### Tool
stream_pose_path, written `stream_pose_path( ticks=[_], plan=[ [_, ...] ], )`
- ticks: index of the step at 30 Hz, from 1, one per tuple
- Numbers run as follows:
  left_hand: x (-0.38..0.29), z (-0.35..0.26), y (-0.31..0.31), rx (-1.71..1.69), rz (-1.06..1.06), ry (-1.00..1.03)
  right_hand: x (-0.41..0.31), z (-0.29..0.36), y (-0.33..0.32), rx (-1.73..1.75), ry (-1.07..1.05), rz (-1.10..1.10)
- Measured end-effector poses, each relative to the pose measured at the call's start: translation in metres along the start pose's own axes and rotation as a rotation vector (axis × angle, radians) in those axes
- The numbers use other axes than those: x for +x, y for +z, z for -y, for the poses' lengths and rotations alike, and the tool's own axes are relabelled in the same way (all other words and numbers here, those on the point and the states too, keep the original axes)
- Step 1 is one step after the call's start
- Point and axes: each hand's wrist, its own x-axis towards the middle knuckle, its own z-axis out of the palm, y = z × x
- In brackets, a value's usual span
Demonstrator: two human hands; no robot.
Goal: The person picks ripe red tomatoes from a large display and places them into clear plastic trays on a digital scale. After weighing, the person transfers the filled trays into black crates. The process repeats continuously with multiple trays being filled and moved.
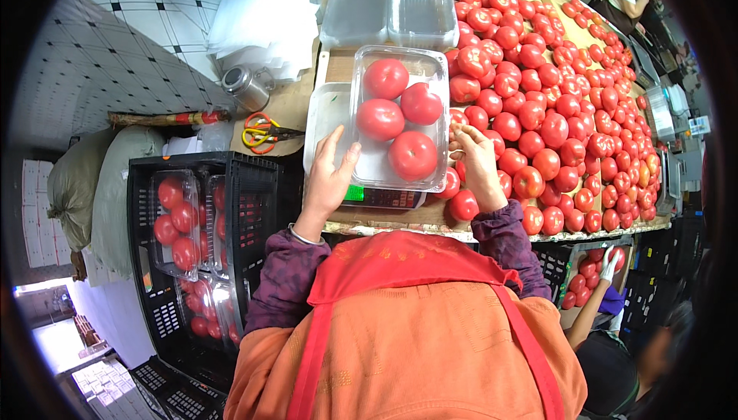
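A clear plastic punnet [360, 180] holding several red tomatoes [412, 156] rests over the metal pan [326, 109] of a digital scale, whose display [354, 192] glows green below it. My left hand [331, 175] is at the punnet's left side, fingers apart, the thumb beside its wall; whether it touches is unclear. At the opposite side is my right hand [475, 157], fingers bent and fingertips close together, between the punnet wall and the loose tomatoes [527, 111]. I cannot make out anything between those fingertips.
Stacked clear punnets [424, 13] stand behind the scale. Leftward are white sheets [262, 22], a steel flask [245, 86] and scissors [262, 133]. A black crate [230, 163] holds filled punnets. At right, a co-worker's gloved hand [609, 264] touches tomatoes in another crate.
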Motion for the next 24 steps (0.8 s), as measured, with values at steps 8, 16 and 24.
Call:
stream_pose_path(
  ticks=[8,16,24],
  plan=[
    [-0.014,-0.033,0.02,0.396,0.078,0.224,-0.021,-0.013,-0.01,-0.088,0.077,0.107],
    [-0.025,-0.051,0.043,0.689,0.231,0.277,-0.028,-0.012,-0.022,-0.115,0.101,0.267],
    [-0.01,-0.056,0.06,0.71,0.357,0.521,-0.037,-0.006,-0.03,-0.091,0.256,0.507]
  ],
)
